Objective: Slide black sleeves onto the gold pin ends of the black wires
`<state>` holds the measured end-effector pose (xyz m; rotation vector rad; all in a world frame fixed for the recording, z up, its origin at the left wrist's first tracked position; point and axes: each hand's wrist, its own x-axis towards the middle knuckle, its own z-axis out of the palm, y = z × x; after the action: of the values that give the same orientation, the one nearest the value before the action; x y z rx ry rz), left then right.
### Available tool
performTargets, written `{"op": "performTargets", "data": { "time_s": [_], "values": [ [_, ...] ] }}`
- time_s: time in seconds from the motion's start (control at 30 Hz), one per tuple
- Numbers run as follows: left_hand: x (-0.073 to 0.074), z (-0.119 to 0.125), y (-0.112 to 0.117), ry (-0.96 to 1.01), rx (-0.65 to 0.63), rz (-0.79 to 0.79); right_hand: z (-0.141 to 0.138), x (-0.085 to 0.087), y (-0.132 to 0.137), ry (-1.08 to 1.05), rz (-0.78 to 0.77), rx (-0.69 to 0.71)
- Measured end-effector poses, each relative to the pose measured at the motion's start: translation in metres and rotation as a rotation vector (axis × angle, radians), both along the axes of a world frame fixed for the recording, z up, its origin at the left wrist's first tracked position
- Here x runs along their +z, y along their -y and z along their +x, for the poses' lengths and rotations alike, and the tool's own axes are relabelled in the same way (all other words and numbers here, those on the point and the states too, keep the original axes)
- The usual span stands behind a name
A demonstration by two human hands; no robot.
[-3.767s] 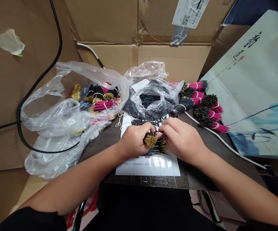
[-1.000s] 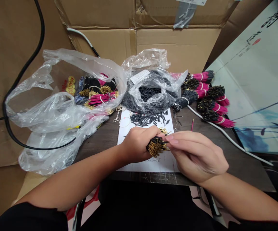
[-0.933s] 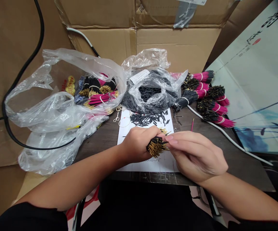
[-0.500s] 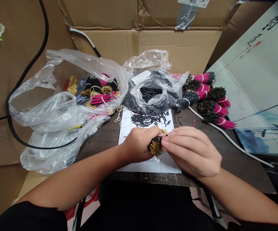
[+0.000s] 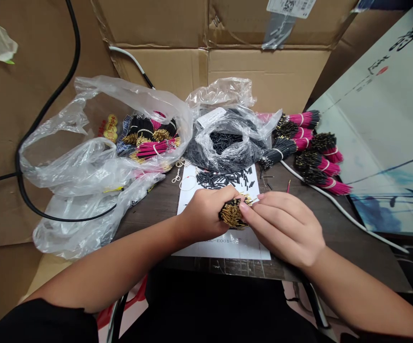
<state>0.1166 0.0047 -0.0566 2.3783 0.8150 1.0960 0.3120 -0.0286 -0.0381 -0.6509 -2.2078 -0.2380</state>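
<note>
My left hand (image 5: 205,214) is closed round a bundle of thin black wires with gold tips (image 5: 231,213), held just above a white paper sheet (image 5: 228,240). My right hand (image 5: 285,226) has its fingers pressed together at the bundle's gold tips, pinching there; what the fingertips hold is too small to name. A scatter of short black tubes (image 5: 226,179) lies on the sheet just beyond both hands. A single loose pink wire (image 5: 288,185) lies to the right of them.
An open clear bag of black tubes (image 5: 228,143) sits behind the sheet. A big clear bag (image 5: 95,143) at left holds pink and black wire bundles (image 5: 152,140). More tied bundles (image 5: 308,152) lie at right beside a white cable (image 5: 338,207). Cardboard boxes (image 5: 228,62) close the back.
My right hand has slid left and up onto the bundle's gold tips. The left hand keeps its grip on the bundle. The view has tilted slightly.
</note>
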Motion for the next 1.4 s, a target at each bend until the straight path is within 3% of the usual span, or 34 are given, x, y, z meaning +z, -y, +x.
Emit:
{"op": "performTargets", "data": {
  "time_s": [0.13, 0.33, 0.5, 0.67, 1.4],
  "values": [
    [0.0, 0.0, -0.001, -0.008, 0.005, -0.017, 0.0, -0.001, -0.002, -0.004, -0.01, -0.006],
    [-0.002, 0.001, -0.002, -0.021, 0.015, -0.002, -0.003, -0.012, -0.009, -0.416, -0.02, -0.057],
    [-0.003, 0.0, -0.003, -0.049, 0.025, 0.042, -0.011, -0.008, -0.005, -0.562, -0.167, -0.07],
    [-0.005, -0.001, -0.004, -0.067, -0.058, 0.054, -0.012, -0.002, 0.001, -0.54, -0.323, 0.017],
    [-0.005, 0.0, -0.003, -0.073, -0.067, 0.143, -0.018, -0.002, 0.002, -0.537, -0.388, 0.014]
  ]
}}
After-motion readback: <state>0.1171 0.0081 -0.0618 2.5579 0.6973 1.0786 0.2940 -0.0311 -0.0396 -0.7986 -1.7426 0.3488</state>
